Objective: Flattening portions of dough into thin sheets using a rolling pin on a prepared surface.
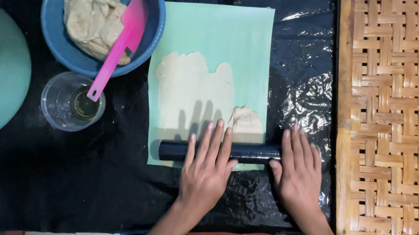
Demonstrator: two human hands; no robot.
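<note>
Head view: black rolling pin (248, 154) is laid across the near edge of the green sheet (217, 39), pressed under the flat left hand (206, 168) and right hand (298, 172), fingers outstretched, not curled. Flattened dough (194, 92) is spread on the sheet just beyond the pin. Blue bowl (62, 47) with dough lump (92, 21) and pink spatula (120, 43) is seen upper left, clear cup (56, 103) beneath it

- My left hand (207, 163) and right hand (298, 170) rest on the roller (249, 153), which lies across the sheet's (223, 35) near edge.
- Flattened dough (191, 92) lies on the sheet, behind the roller.
- Bowl (62, 47) sits left of the sheet, cup (55, 106) before it.
</note>
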